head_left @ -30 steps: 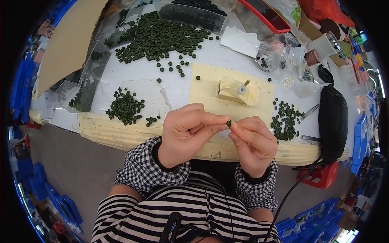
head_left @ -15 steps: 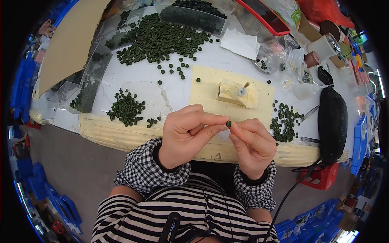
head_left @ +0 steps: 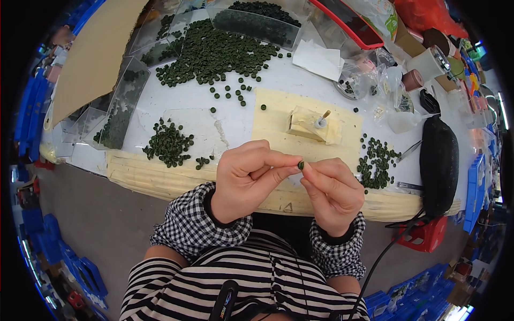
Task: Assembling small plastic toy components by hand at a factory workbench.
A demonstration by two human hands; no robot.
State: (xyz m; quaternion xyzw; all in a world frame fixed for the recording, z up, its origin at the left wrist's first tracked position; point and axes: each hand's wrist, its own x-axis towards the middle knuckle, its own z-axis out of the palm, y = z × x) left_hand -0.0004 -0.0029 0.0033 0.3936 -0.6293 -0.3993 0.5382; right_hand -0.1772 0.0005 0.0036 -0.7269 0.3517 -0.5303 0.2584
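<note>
Between the fingertips of both hands, above the table's near edge, is one small dark green round piece (head_left: 301,165). My left hand (head_left: 250,179) pinches it from the left with thumb and forefinger. From the right, the fingertips of my right hand (head_left: 336,191) close on it too. Behind the hands stands a small block wrapped in cream tape (head_left: 313,125), with a short peg upright on top. Similar green pieces lie in a small heap (head_left: 168,143) to the left and in a looser group (head_left: 376,163) to the right.
A big spread of green pieces (head_left: 214,51) covers the far middle, beside clear plastic bins (head_left: 254,27). Brown cardboard (head_left: 96,64) leans at the left. Folded white paper (head_left: 318,59), a red-cased phone (head_left: 353,24), tweezers (head_left: 409,151) and a black pouch (head_left: 439,163) lie rightward.
Both hands stay in nearly the same place, still pinching the green piece, which has shifted very slightly left. The table view has moved a little with the head.
</note>
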